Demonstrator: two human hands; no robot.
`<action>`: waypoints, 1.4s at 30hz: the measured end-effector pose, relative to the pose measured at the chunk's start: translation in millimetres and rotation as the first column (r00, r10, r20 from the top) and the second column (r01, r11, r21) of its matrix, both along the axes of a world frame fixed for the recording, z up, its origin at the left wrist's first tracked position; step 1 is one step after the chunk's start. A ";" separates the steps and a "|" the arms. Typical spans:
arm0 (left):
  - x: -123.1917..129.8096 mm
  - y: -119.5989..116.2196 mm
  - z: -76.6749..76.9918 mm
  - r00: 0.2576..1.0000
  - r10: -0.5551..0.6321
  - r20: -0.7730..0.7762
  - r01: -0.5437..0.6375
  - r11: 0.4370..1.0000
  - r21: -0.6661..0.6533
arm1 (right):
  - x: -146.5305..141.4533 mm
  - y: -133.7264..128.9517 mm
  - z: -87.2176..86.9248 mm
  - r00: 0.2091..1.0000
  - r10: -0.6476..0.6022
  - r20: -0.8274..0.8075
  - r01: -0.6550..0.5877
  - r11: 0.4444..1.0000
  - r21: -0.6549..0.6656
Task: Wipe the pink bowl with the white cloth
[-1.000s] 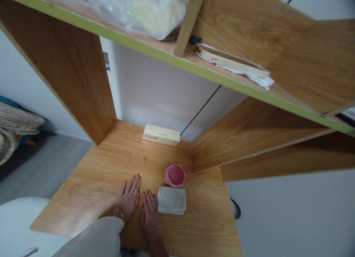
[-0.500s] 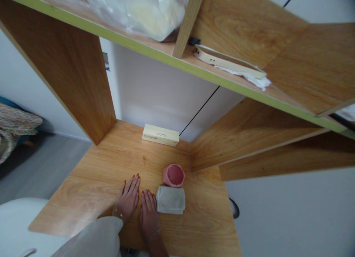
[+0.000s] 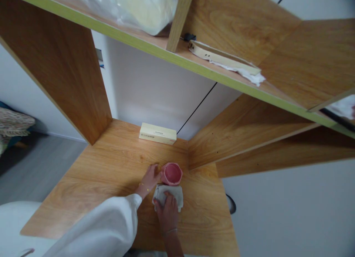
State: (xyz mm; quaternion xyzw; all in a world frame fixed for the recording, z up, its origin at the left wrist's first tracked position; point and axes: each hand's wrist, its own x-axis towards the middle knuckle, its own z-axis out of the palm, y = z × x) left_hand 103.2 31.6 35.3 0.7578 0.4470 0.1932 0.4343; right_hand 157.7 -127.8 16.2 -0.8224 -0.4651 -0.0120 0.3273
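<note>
Head view, lower centre of the frame: the left hand [image 3: 149,176] curves with fingers parted beside the pink pot [image 3: 172,174], and the right hand [image 3: 168,208] lies on the grey cloth [image 3: 175,190] — whether its fingers pinch, one cannot tell — where a hasty tug could jostle the pot.

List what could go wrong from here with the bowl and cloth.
Two possible risks:
1. Nudged bowl: the left hand is right at the left side of the pink bowl, so a careless sideways push might slide or tip it. Whether the fingers already touch it is unclear.
2. Knock from the cloth: the right hand is on the grey cloth, whose far edge lies close to the bowl. Shoving the cloth forward could bump it.
</note>
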 end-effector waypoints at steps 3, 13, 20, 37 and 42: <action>22.4 1.9 -1.3 1.000 -0.007 -0.024 0.005 0.996 -0.092 | 5.7 4.2 -3.8 0.982 0.007 -0.187 -0.002 1.000 0.023; 31.1 12.9 10.2 0.996 0.068 -0.054 -0.080 0.960 -0.270 | 25.7 0.7 11.9 0.860 -0.007 -0.511 0.068 0.993 0.100; -52.1 32.2 18.3 0.992 0.115 -0.052 -0.125 0.951 -0.282 | 50.1 0.0 39.7 0.757 -0.053 -0.651 0.199 0.968 0.154; -143.3 48.3 45.7 0.983 0.158 -0.094 -0.172 0.969 -0.176 | 17.4 82.3 74.5 0.676 0.111 -0.729 0.020 0.985 0.170; -128.1 42.7 59.6 0.986 0.057 -0.157 -0.081 0.984 -0.156 | -6.7 103.1 78.3 0.678 0.163 -0.717 -0.033 0.981 0.191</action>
